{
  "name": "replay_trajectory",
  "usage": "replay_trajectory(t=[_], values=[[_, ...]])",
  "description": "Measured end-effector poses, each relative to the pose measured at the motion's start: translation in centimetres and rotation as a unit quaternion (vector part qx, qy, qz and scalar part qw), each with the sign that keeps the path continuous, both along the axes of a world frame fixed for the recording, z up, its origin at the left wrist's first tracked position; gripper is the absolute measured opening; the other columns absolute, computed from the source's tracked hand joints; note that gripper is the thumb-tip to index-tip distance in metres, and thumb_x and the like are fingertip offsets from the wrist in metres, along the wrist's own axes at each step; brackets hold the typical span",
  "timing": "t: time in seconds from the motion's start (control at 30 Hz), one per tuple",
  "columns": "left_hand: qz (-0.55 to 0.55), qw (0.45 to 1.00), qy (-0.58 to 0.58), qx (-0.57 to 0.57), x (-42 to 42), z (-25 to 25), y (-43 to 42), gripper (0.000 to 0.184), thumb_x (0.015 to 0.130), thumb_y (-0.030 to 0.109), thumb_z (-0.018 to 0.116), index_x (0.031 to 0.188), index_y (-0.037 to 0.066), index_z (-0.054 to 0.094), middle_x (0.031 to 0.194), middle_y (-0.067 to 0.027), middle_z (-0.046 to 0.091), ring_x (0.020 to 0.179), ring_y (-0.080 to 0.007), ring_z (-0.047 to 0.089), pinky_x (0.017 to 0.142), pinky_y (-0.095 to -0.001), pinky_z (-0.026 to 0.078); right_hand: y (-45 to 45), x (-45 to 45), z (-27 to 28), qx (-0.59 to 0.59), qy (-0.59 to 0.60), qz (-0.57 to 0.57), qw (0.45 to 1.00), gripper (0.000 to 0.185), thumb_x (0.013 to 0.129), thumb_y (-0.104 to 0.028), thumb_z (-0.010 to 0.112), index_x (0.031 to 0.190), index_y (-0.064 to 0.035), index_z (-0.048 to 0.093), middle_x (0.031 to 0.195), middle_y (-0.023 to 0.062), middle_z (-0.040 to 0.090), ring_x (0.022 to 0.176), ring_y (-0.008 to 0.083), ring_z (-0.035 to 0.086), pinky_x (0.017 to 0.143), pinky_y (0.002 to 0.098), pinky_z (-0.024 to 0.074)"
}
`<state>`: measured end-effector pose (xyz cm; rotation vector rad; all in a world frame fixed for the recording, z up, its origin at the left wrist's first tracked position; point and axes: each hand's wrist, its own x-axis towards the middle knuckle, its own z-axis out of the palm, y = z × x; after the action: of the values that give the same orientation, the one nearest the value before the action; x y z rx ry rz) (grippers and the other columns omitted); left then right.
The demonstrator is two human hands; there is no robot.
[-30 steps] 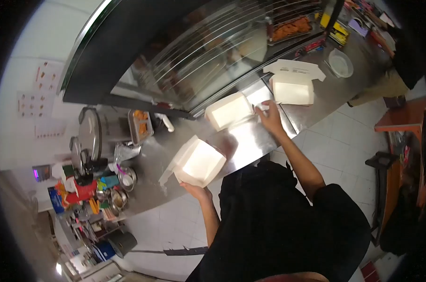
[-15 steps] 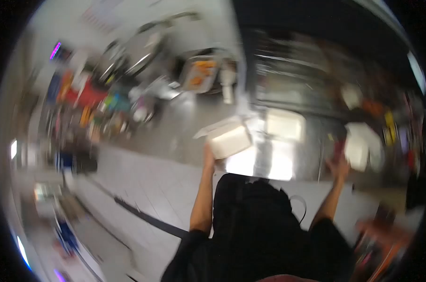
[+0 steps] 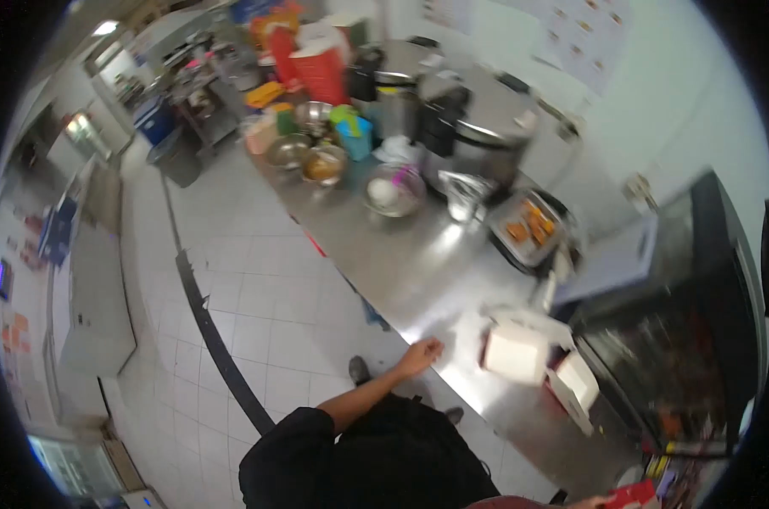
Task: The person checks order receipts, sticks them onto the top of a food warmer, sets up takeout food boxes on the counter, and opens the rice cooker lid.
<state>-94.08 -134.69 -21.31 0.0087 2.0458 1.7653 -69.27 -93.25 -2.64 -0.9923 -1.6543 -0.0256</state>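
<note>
My left hand [image 3: 421, 356] is over the front edge of the steel counter [image 3: 376, 263], its fingers curled in with nothing visible in them. To its right, apart from it, stands a white open takeaway box [image 3: 517, 352] with its lid folded back. A second white takeaway box [image 3: 576, 383] leans open beside the first. At the bottom right edge, part of a hand [image 3: 594, 502] reaches a red item [image 3: 634, 495]. The frame cuts that hand off, and I cannot tell whether it is my right one.
Along the wall stand a metal tray of orange food pieces [image 3: 530, 226], large steel pots [image 3: 486, 153] and several bowls [image 3: 322, 165]. A dark glass-fronted cabinet [image 3: 690, 331] borders the counter at right. A black strip [image 3: 206, 327] crosses the tiled floor at left.
The view has swung left along the counter. My left hand has let go of the white takeaway box, which now stands on the counter, and its fingers have curled in.
</note>
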Motion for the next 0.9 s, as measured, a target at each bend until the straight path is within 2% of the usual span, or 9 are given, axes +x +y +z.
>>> replay_trajectory(t=[0.1,0.2,0.33,0.53,0.6,0.67,0.7,0.77,0.9], values=[[-0.064,0.994,0.089,0.011,-0.4,-1.7,-8.8,0.014,0.089,0.012,0.064,0.099,0.002,0.065,0.09,-0.0073,0.065,0.087,-0.0152,0.058,0.079,-0.036,0.05,-13.4,-15.7,3.9,0.063,0.018,0.209,0.976,0.046,0.094,-0.029,0.066,0.125,0.0034,0.055,0.108,0.0253,0.066,0.093,0.0394,0.066,0.081,0.0448,0.054],[-0.092,0.984,0.13,-0.081,-1.6,0.1,-18.3,0.03,0.09,0.036,0.066,0.094,0.006,0.067,0.091,-0.0125,0.068,0.085,-0.0282,0.066,0.073,-0.0398,0.051,-26.5,-27.4,8.1,0.113,0.047,0.391,0.912,0.046,0.094,-0.028,0.067,0.123,0.005,0.055,0.105,0.0252,0.066,0.089,0.0388,0.066,0.079,0.0445,0.0543],[-0.04,0.973,0.106,-0.202,-1.8,-0.5,-31.4,0.033,0.09,0.042,0.064,0.097,0.01,0.07,0.092,-0.0137,0.071,0.091,-0.0324,0.068,0.08,-0.0454,0.052,-39.2,-36.4,13.3,0.163,0.091,0.487,0.853,0.045,0.093,-0.026,0.067,0.121,0.0072,0.054,0.102,0.025,0.066,0.085,0.038,0.066,0.076,0.0441,0.0549],[0.381,0.89,0.007,-0.252,3.5,-13.9,-47.5,0.042,0.091,0.046,0.061,0.101,0.007,0.07,0.102,-0.0186,0.071,0.099,-0.0398,0.065,0.087,-0.0484,0.051,-49.3,-50.8,17.7,0.177,0.103,0.56,0.803,0.044,0.092,-0.023,0.069,0.117,0.0104,0.054,0.097,0.0247,0.065,0.078,0.0368,0.066,0.071,0.0435,0.0556],[0.551,0.78,-0.159,-0.249,8.5,-12.5,-49.8,0.037,0.092,0.035,0.056,0.106,0.004,0.07,0.106,-0.0188,0.071,0.099,-0.0392,0.066,0.088,-0.0471,0.051,-51.4,-60.1,13.0,0.062,0.062,0.601,0.795,0.049,0.098,-0.03,0.062,0.135,0.0017,0.053,0.121,0.027,0.064,0.106,0.0389,0.066,0.09,0.0436,0.0521],[0.516,0.723,-0.332,-0.318,14.2,-14.5,-51.7,0.038,0.092,0.034,0.055,0.104,0.002,0.071,0.11,-0.022,0.069,0.103,-0.0396,0.066,0.088,-0.0481,0.052,-58.3,-64.6,14.5,0.036,0.027,0.644,0.764,0.05,0.101,-0.031,0.058,0.134,0.0066,0.053,0.127,0.0267,0.061,0.112,0.0359,0.063,0.096,0.0409,0.0493],[0.462,0.713,-0.392,-0.352,16.8,-14.9,-51.5,0.046,0.089,0.042,0.06,0.098,-0.001,0.071,0.106,-0.023,0.07,0.103,-0.0395,0.067,0.091,-0.0486,0.052,-62.3,-65.9,15.8,-0.012,0.015,0.664,0.748,0.047,0.101,-0.03,0.058,0.131,0.0068,0.055,0.126,0.0254,0.063,0.111,0.0355,0.063,0.095,0.041,0.0492],[0.462,0.7,-0.533,-0.112,19.3,-13.6,-53.0,0.041,0.088,0.039,0.064,0.097,-0.001,0.071,0.102,-0.0223,0.071,0.099,-0.0356,0.069,0.085,-0.045,0.054,-67.9,-69.5,19.2,0.097,0.004,0.676,0.73,0.04,0.095,-0.03,0.063,0.119,0.0024,0.065,0.107,0.0211,0.071,0.095,0.0371,0.068,0.087,0.0431,0.0497],[0.451,0.727,-0.509,-0.098,9.2,-10.3,-62.0,0.039,0.088,0.037,0.065,0.098,0.0,0.071,0.1,-0.0213,0.071,0.096,-0.0342,0.069,0.083,-0.0443,0.054,-77.0,-78.7,21.6,0.086,-0.032,0.633,0.769,0.04,0.092,-0.029,0.064,0.123,-0.0041,0.063,0.106,0.0175,0.07,0.099,0.0323,0.065,0.091,0.0418,0.0414]])
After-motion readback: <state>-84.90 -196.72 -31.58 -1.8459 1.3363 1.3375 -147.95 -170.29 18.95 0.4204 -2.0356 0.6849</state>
